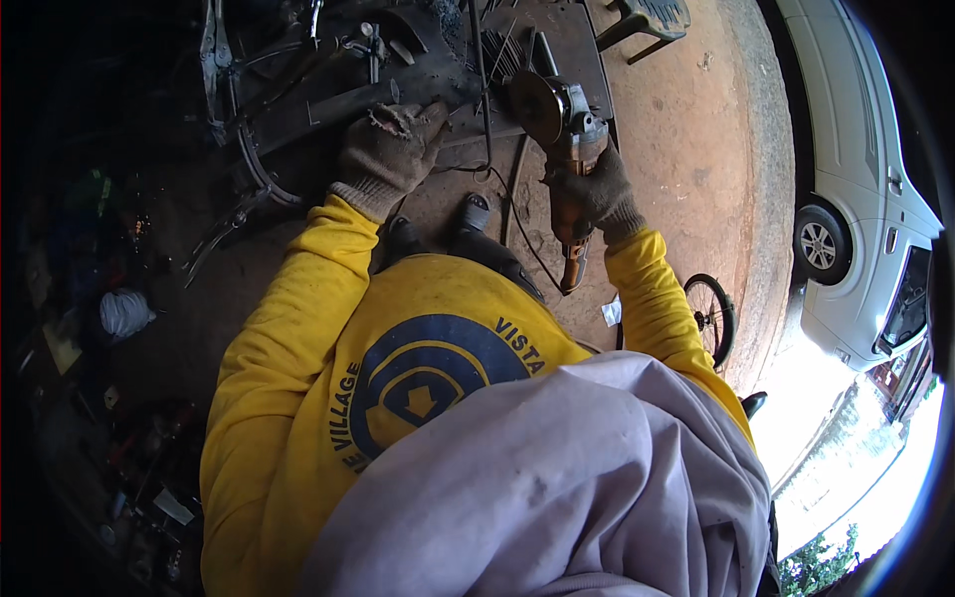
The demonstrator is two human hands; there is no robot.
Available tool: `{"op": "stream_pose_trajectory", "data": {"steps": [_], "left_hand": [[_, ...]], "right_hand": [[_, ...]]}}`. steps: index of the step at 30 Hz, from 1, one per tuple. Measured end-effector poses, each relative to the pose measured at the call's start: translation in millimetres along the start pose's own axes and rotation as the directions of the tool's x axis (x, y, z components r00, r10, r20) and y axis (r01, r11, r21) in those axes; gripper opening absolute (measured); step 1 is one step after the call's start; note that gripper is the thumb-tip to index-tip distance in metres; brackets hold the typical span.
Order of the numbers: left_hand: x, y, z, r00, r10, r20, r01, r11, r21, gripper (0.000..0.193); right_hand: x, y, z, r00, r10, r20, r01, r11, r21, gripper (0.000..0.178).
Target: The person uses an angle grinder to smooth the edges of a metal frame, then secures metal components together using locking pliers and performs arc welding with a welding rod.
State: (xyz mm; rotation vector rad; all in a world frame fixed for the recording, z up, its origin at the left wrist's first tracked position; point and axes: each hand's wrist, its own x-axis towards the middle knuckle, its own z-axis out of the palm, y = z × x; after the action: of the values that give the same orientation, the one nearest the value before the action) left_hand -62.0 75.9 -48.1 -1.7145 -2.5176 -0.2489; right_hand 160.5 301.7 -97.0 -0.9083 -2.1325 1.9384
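Observation:
My right hand [595,189], in a dark knitted work glove, is wrapped around the orange-brown body of an angle grinder [571,221]. The grinder stands away from me, its round disc [537,106] at the workbench's near right side and its tail toward me. Whether the disc is spinning, I cannot tell. My left hand [390,154], in a brownish glove with ragged holes, is at the near edge of the dark metal workbench [463,154]. Its thumb side stretches to the right and nothing shows in it; the other fingers are partly hidden.
Metal rods [505,55] and a clamp-like handle [372,45] are on the bench. A curved metal frame [249,164] stands at left. A cord [527,244] hangs by my feet. At right are a wheel [708,320], a plastic chair [652,18] and a white vehicle [865,179].

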Motion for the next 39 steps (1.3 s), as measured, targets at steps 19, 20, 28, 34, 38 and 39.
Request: {"op": "stream_pose_trajectory", "data": {"steps": [19, 20, 28, 34, 38, 39], "left_hand": [[7, 7, -6, 0.99, -0.068, 0.122, 0.056, 0.994, 0.096, 0.034], [6, 7, -6, 0.99, -0.072, 0.122, 0.061, 0.994, 0.096, 0.034], [10, 9, -11, 0.998, 0.008, 0.062, -0.017, 0.99, 0.143, 0.034], [9, 5, 5, 0.995, -0.018, 0.096, 0.007, 0.993, 0.122, 0.033], [10, 5, 8, 0.991, -0.035, 0.133, 0.018, 0.992, 0.126, 0.033], [10, 3, 8, 0.991, -0.018, 0.132, 0.0, 0.991, 0.136, 0.033]], "right_hand": [[9, -35, 10, 0.998, -0.056, -0.001, 0.054, 0.966, -0.253, 0.074], [10, -34, 10, 0.993, -0.116, 0.006, 0.115, 0.97, -0.214, 0.074], [16, -15, 4, 0.999, -0.034, 0.041, 0.04, 0.99, -0.133, 0.08], [14, -30, 5, 0.997, -0.075, 0.024, 0.078, 0.978, -0.192, 0.082], [15, -31, 3, 0.998, -0.059, 0.023, 0.063, 0.973, -0.224, 0.083], [15, -31, 3, 0.998, -0.059, 0.023, 0.063, 0.973, -0.222, 0.083]]}}
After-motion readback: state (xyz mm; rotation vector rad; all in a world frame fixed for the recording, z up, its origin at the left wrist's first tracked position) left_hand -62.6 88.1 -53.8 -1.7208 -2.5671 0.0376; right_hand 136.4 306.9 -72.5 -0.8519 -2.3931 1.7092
